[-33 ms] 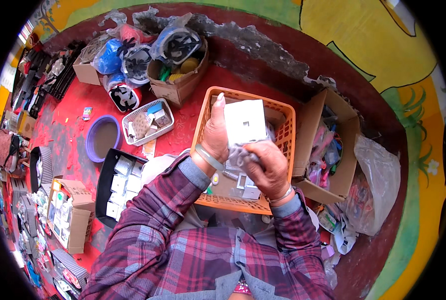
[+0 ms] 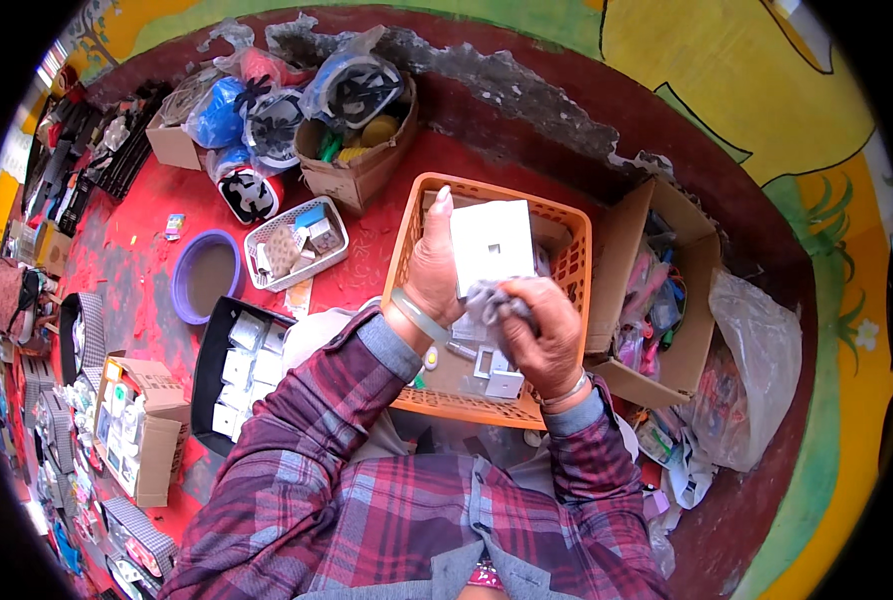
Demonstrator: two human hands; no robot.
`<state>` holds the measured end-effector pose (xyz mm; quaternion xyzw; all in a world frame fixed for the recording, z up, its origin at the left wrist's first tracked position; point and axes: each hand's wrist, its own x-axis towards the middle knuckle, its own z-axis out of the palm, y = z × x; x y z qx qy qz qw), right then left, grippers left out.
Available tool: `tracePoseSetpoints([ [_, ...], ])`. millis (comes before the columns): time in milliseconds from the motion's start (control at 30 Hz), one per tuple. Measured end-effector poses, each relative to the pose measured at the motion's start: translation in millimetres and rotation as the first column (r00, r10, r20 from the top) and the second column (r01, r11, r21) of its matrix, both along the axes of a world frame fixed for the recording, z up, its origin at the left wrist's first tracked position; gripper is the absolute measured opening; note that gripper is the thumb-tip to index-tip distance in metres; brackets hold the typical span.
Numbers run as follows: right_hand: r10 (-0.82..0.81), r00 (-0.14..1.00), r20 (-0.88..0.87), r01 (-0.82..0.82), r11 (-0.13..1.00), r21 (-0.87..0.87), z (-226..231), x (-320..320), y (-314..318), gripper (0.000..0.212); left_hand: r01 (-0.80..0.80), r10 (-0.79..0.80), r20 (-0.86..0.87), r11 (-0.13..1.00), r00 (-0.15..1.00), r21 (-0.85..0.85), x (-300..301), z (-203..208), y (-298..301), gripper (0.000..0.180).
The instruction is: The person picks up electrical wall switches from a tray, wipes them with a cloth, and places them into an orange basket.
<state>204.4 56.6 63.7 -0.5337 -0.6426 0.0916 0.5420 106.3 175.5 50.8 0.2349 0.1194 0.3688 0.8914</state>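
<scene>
My left hand [image 2: 432, 262] is closed on a white square wall socket plate [image 2: 492, 235] with a small square opening in its middle. The thumb points up along the plate's left side. A crumpled grey cloth [image 2: 494, 298] is pinched in my right hand [image 2: 538, 325], up against the plate's lower edge. Both hands are above an orange plastic basket [image 2: 403, 232]. Inside it lie a white frame [image 2: 484, 361], a small white plate [image 2: 504, 384] and other small parts, partly hidden by my hands.
Right of the basket stands an open cardboard box [image 2: 618, 270] of mixed goods, beside a clear plastic bag [image 2: 756, 330]. To the left are a black tray [image 2: 213, 352] of wrapped white pieces, a purple basin [image 2: 178, 280] and a white basket [image 2: 296, 275]. Bagged helmets [image 2: 351, 95] sit farther back.
My right hand and the cloth have shifted slightly up and to the right along the plate's lower edge. The left hand and the plate have hardly moved.
</scene>
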Motion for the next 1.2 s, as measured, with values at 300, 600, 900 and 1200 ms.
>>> tracePoseSetpoints([
  [300,-0.135,0.955,0.263,0.113,0.989,0.097,-2.2,-2.0,9.2,0.043,-0.012,0.019,-0.060,0.993,0.998,0.120,-0.4,3.2,-9.3,0.068],
  [600,-0.227,0.922,0.314,0.230,0.973,0.028,-2.3,-12.6,8.2,0.039,-0.059,0.099,-0.166,0.972,0.981,0.229,5.0,-13.0,-12.3,0.064],
  [900,-0.185,0.944,-0.272,0.130,0.969,-0.209,-8.2,-6.1,5.6,0.033,-0.090,0.166,-0.179,0.925,0.970,0.370,8.1,-18.6,-11.6,0.064],
  [1200,-0.286,0.932,0.224,0.276,0.958,0.073,-12.4,-22.1,11.3,0.029,-0.164,0.232,-0.152,0.917,0.961,0.362,5.2,-15.8,-18.2,0.063],
])
